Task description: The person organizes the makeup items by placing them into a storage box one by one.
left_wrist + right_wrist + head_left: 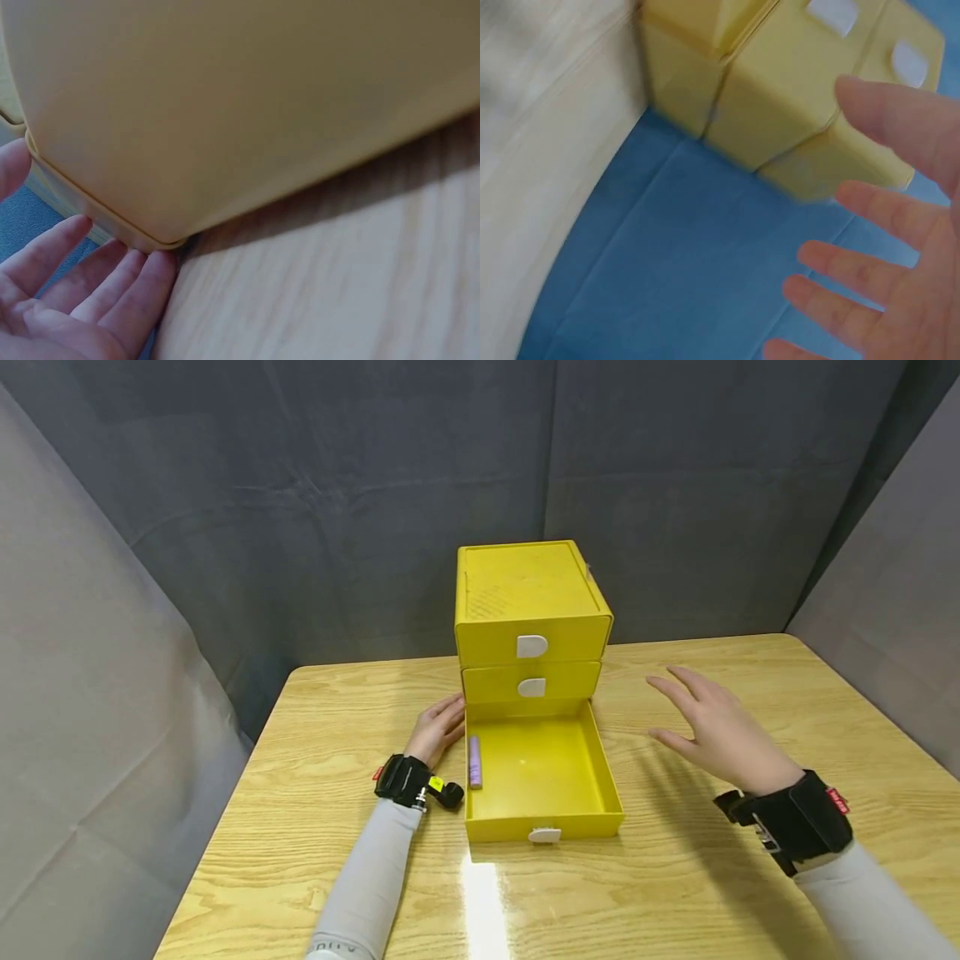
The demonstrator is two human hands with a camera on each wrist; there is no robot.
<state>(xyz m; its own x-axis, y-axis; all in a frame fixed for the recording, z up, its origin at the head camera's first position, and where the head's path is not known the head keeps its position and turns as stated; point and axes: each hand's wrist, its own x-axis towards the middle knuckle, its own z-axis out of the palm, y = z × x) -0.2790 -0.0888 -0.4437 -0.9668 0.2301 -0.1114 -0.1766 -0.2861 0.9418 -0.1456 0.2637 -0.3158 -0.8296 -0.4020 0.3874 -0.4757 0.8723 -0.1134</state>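
A yellow drawer unit point(534, 581) with white pull tabs stands on the table, its bottom drawer point(543, 828) pulled far out toward me. Inside that drawer, along its left wall, lies a small purple tube point(475, 762). My left hand point(438, 727) rests against the unit's lower left side. In the left wrist view its straight fingers point(112, 289) touch the yellow casing's edge near the tabletop. To the right of the unit, my right hand point(723, 731) is held over the table with fingers spread, holding nothing. The right wrist view shows the unit's drawers point(795, 82) beyond that hand.
The wooden table point(345, 760) has its back edge just behind the unit. A dark grey curtain point(337, 510) hangs behind it, and lighter cloth panels point(82, 693) stand at both sides. Two upper drawers point(491, 682) are closed.
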